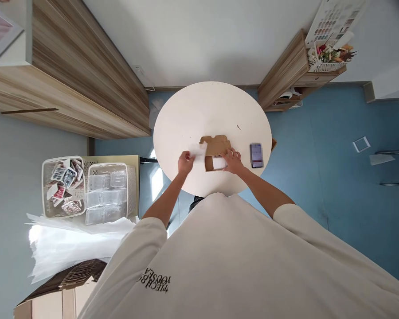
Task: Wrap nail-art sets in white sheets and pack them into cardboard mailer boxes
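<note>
A small brown cardboard box lies open on the round white table, with something white inside it. My right hand rests on the box's near right side, fingers curled against the white content. My left hand is closed on a white sheet just left of the box.
A phone lies on the table right of the box. Left of me stand two white baskets with packaged items and clear trays, above a pile of white bags. Wooden cabinets line the wall; a shelf stands at right.
</note>
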The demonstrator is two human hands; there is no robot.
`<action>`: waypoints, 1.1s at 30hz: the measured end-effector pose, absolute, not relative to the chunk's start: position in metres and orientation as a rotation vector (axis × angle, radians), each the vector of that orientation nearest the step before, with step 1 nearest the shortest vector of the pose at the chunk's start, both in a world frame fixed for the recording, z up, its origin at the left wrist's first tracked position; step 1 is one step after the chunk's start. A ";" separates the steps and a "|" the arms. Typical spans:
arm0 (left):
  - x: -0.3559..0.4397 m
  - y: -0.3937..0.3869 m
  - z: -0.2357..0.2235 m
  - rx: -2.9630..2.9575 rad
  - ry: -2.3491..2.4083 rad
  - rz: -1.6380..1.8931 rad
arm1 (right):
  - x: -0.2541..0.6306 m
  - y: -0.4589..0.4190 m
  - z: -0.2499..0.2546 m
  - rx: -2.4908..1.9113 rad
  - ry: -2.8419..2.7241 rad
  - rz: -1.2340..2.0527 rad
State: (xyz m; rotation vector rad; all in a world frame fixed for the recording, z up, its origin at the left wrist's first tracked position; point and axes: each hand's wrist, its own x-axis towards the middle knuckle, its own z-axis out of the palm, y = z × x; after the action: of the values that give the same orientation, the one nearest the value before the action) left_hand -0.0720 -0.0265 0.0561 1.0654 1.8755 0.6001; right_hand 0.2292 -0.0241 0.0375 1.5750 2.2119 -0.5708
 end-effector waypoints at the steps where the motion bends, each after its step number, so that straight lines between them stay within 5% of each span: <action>1: -0.056 -0.033 0.057 1.057 1.826 0.591 | 0.229 -0.024 0.038 1.573 2.218 -0.571; 9: 0.023 -0.053 0.049 1.198 1.914 0.254 | 0.231 -0.024 0.035 1.571 2.235 -0.579; 33: 0.056 -0.074 0.043 2.064 1.677 -0.185 | 0.235 -0.023 0.021 1.597 2.278 -0.611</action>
State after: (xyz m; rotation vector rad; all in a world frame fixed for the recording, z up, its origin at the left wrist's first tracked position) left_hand 0.0556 -0.0745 0.0431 2.0644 1.6772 -0.1845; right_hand 0.2354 -0.0231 0.0212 1.5970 2.2782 -0.6112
